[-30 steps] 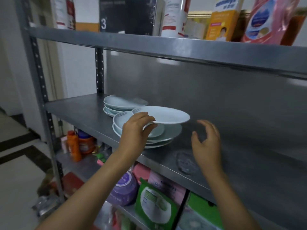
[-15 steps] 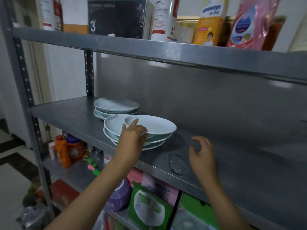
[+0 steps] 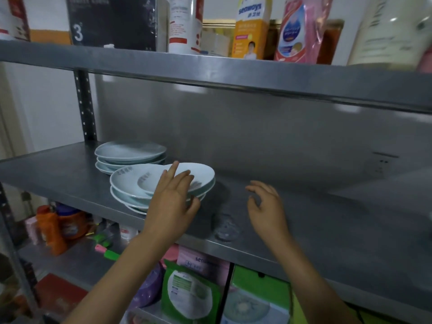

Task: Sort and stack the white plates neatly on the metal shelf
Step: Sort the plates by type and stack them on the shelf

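Two stacks of white plates stand on the left part of the middle metal shelf (image 3: 327,220). The back stack (image 3: 131,151) holds three plates near the rear post. In the front stack (image 3: 131,183) the plates lie unevenly, and the top plate (image 3: 201,173) is shifted to the right. My left hand (image 3: 171,197) rests with spread fingers on the near rim of that top plate, thumb by the lower plates' edge. Beside the stack to the right, my right hand (image 3: 266,202) hovers just over the bare shelf, its fingers loosely curled and holding nothing.
The upper shelf (image 3: 233,73) hangs low over the plates and carries a dark box (image 3: 112,19), bottles and refill pouches. A perforated post (image 3: 85,106) stands behind the back stack. Below are orange bottles (image 3: 53,228) and green packets (image 3: 189,293). A smudge (image 3: 225,228) marks the shelf front.
My left hand has lowered the plate it held onto the front stack and spread its fingers over it. My right hand sank closer to the shelf. The camera moved nearer.
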